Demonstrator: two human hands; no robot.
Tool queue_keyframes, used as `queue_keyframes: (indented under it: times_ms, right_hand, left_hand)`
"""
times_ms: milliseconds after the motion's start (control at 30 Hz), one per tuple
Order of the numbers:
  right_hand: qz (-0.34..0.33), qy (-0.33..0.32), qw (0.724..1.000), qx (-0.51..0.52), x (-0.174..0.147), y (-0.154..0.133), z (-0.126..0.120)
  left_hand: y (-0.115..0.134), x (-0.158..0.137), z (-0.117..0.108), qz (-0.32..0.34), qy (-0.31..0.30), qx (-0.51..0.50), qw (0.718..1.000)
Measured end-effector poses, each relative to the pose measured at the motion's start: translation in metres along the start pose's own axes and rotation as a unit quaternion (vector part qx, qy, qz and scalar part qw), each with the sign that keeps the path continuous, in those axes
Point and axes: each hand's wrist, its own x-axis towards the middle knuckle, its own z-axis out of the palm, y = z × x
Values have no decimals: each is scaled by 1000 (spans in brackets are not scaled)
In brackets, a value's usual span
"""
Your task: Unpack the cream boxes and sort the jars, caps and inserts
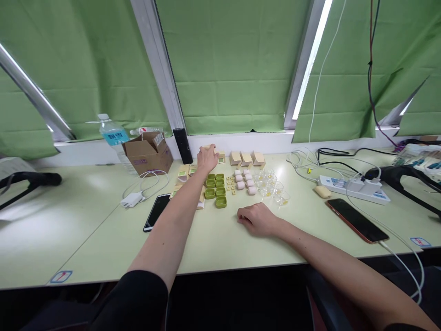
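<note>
Arm (175,209) outstretched, left hand (207,159) at cream boxes (221,155), grip unclear, right hand (257,219) loosely closed, resting on table (227,246)

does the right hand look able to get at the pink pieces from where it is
Likely yes: the right hand is low over the table's near side, the pink pieces lie just beyond it, nothing visible stands between, and the left arm is off to the left.

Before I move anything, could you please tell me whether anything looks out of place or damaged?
The green blind at right looks askew: its fabric is creased and pulled aside, exposing the window frame. The desk shows no spill.
</note>
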Motion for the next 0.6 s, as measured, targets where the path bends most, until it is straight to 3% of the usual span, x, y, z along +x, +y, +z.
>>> queue_keyframes:
  times_ms: [133, 233, 333, 400, 500, 600]
  right_hand:
    - [9, 16, 1000, 25, -1, 0, 0]
    - [15, 48, 997, 59, 1, 2, 1]
    - [5, 118, 987, 106, 5, 4, -4]
    - [5, 184, 973, 139, 9, 4, -11]
    - [23, 270, 942, 199, 13, 1, -28]
    - [13, 331, 904, 271, 17, -3, -43]
  left_hand:
    - [-1, -16, -28, 47, 119, -100, 987]
    - [-4, -51, -45, 127, 145, -186, 963]
    - [-9, -102, -56, 200, 99, -268, 937]
    - [-10, -136, -59, 226, 34, -338, 913]
    - [-10, -172, -56, 213, -66, -468, 855]
    - [-9, -188, -49, 172, -129, -580, 786]
